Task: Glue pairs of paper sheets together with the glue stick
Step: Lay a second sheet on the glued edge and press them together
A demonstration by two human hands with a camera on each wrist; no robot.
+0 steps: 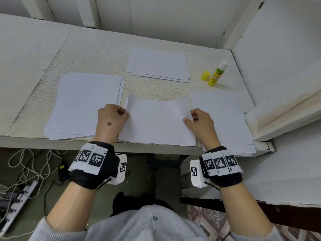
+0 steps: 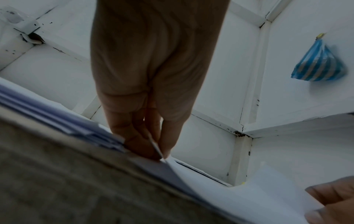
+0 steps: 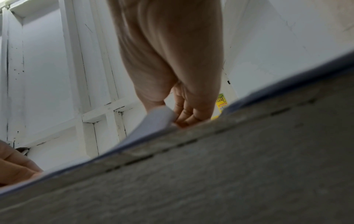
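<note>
A white paper sheet [image 1: 159, 120] lies at the table's front middle, its far edge curled up. My left hand [image 1: 124, 113] pinches its left edge between thumb and fingers; the left wrist view shows that pinch [image 2: 160, 153]. My right hand [image 1: 188, 117] pinches the sheet's right edge, seen again in the right wrist view [image 3: 172, 116]. An uncapped yellow-green glue stick [image 1: 218, 73] stands at the far right, with its yellow cap [image 1: 205, 76] beside it on the left.
A paper stack [image 1: 83, 105] lies left of the held sheet, another stack [image 1: 224, 119] lies right, and a third [image 1: 158, 65] sits farther back. A white ledge [image 1: 284, 110] borders the table on the right. Cables and a power strip [image 1: 19, 195] lie on the floor.
</note>
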